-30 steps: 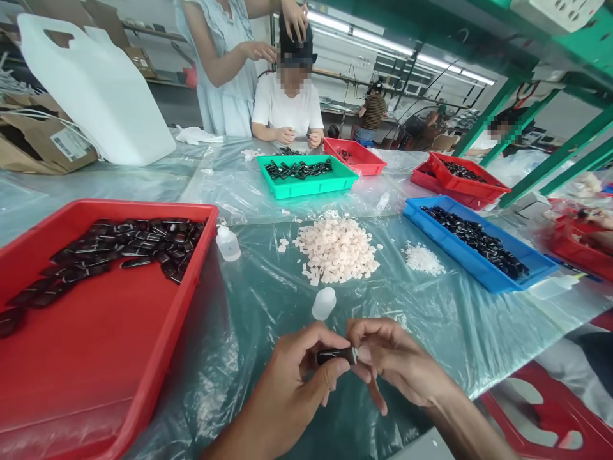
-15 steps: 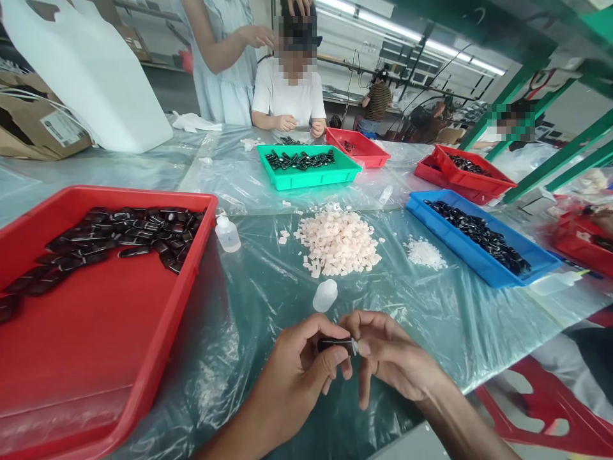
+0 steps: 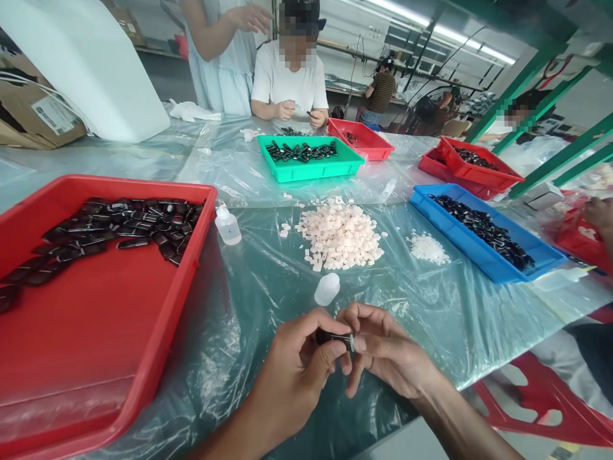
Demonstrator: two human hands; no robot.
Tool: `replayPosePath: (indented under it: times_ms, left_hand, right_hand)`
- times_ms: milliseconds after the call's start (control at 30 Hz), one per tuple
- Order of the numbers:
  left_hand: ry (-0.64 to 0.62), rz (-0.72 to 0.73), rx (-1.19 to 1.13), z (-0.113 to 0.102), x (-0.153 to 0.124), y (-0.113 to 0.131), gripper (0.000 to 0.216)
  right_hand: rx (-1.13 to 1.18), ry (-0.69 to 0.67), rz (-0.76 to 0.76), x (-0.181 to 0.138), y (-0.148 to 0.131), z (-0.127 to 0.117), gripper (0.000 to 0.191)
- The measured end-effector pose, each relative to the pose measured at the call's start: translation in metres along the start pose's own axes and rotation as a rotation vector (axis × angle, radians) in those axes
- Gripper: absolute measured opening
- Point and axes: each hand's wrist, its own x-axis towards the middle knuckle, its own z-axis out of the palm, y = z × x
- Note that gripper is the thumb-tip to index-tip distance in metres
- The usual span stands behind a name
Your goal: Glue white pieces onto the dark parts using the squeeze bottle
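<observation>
The room [image 3: 354,22] is brightly lit. Wrinkled, slick-looking film [image 3: 412,294] covers the counter [image 3: 272,306]. Above it, the left grip [image 3: 294,364] closes on a black piece [image 3: 330,337], probably light, stiff, smooth, best held by its sides. The right grip [image 3: 387,351] meets its pale end [image 3: 352,344]; whether pinching, I cannot tell.

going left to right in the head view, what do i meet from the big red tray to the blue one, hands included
Big red tray → small bottle → left hand → dark piece at its fingertips → right hand → small white heap → blue tray.
</observation>
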Motion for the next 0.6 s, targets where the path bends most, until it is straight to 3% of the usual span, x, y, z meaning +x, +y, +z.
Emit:
replayPosePath:
  times_ms: [367, 600]
  left_hand:
    - [0.009, 0.019, 0.059, 0.001, 0.003, -0.006, 0.012]
    - [0.078, 0.08, 0.041, 0.007, -0.004, -0.009, 0.017]
  right_hand:
    - [-0.038, 0.022, -0.07, 0.0, -0.003, -0.002, 0.015]
    - [-0.07, 0.117, -0.149, 0.005, 0.016, 0.006, 0.043]
